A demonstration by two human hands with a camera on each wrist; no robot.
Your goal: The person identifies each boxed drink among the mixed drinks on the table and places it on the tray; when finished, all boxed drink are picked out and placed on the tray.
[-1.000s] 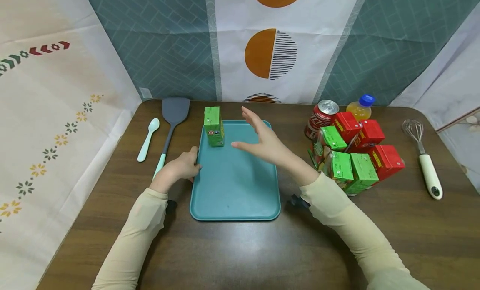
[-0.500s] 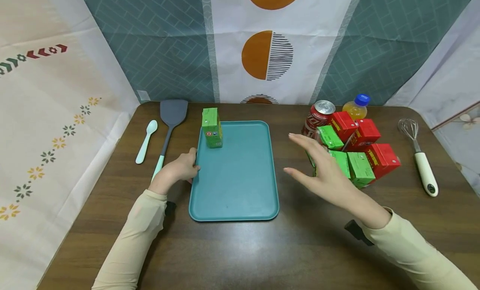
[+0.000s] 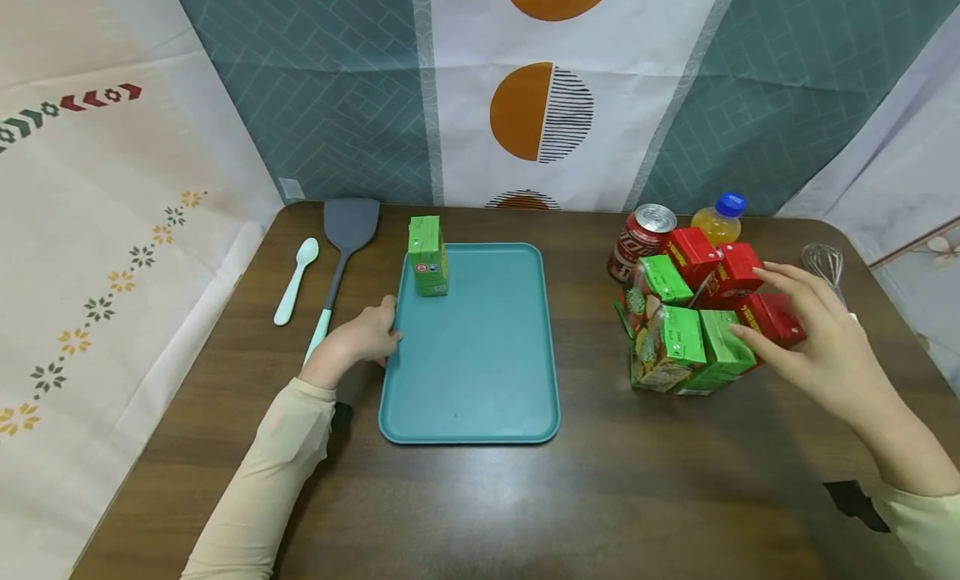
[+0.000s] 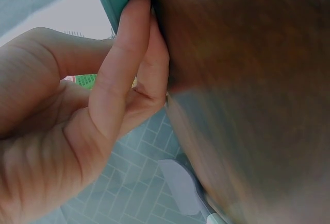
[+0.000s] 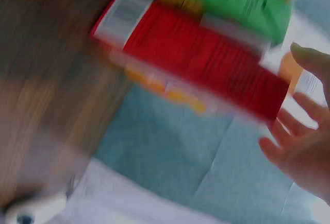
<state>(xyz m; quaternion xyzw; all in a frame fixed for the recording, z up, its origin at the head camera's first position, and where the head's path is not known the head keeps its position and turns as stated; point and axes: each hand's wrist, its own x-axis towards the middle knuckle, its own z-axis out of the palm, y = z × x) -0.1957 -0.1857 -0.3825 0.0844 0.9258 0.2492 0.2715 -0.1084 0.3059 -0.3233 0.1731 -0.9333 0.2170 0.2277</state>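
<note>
My left hand [image 3: 365, 334] pinches the left rim of a blue-green tray [image 3: 472, 355]; in the left wrist view its fingers [image 4: 121, 59] lie under the tray's edge. A green juice box [image 3: 428, 259] stands upright on the tray's back left corner. Over on the right, my right hand [image 3: 832, 347] hovers with spread, slightly bent fingers beside the nearest red juice box [image 3: 772, 317]. The right wrist view is blurred; there the red juice box [image 5: 201, 54] lies close to the fingertips, with nothing in the grasp.
Several green juice boxes [image 3: 678, 342] and red ones cluster on the right, with a soda can [image 3: 637, 245] and a blue-capped juice bottle [image 3: 720, 220] behind. A whisk [image 3: 823, 263] is partly hidden by my right hand. At left lie a spoon [image 3: 294, 284] and a grey spatula [image 3: 349, 230].
My right hand has moved from above the tray, past the green juice boxes, to the red juice box at the right. The left hand stays at the tray's rim.
</note>
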